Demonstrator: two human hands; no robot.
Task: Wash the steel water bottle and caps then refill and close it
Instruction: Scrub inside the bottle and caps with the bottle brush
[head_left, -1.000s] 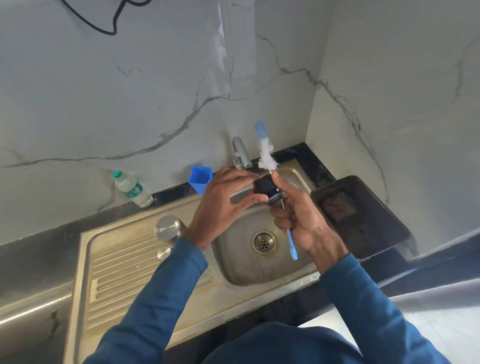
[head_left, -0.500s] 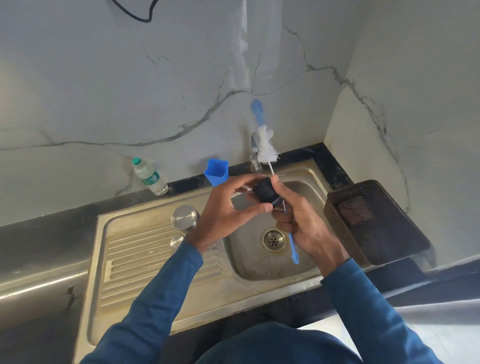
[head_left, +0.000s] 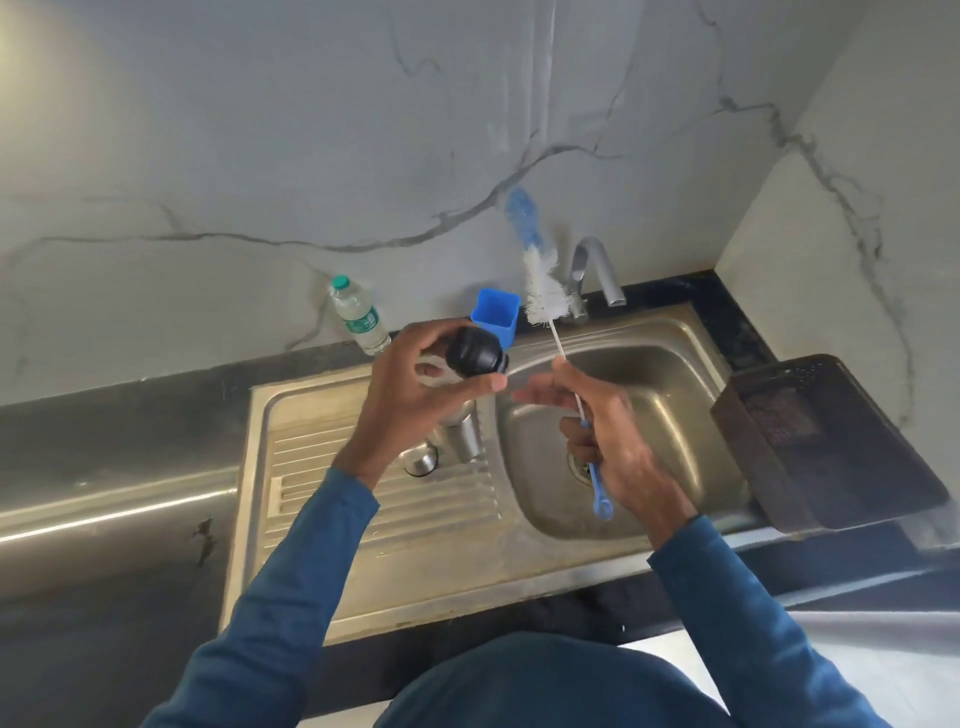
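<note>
Near the centre of the frame the left hand (head_left: 415, 395) is gripping the black cap (head_left: 475, 354), just left of the right hand (head_left: 602, 436), which is holding the brush (head_left: 545, 283) upright.

Pale marble wall (head_left: 260, 156) fills the far side, grey veins sweeping across it, and a second marble wall (head_left: 857, 182) closes the corner on the right. Soft light spreads over the stone, with a warm glow at the far left edge. A dark stone counter (head_left: 104, 415) runs along the foot of the wall. Set into it, a steel sink (head_left: 363, 571) with a ribbed drainboard on the left and its basin on the right. A chrome tap (head_left: 592, 270) rises at the far rim.
</note>
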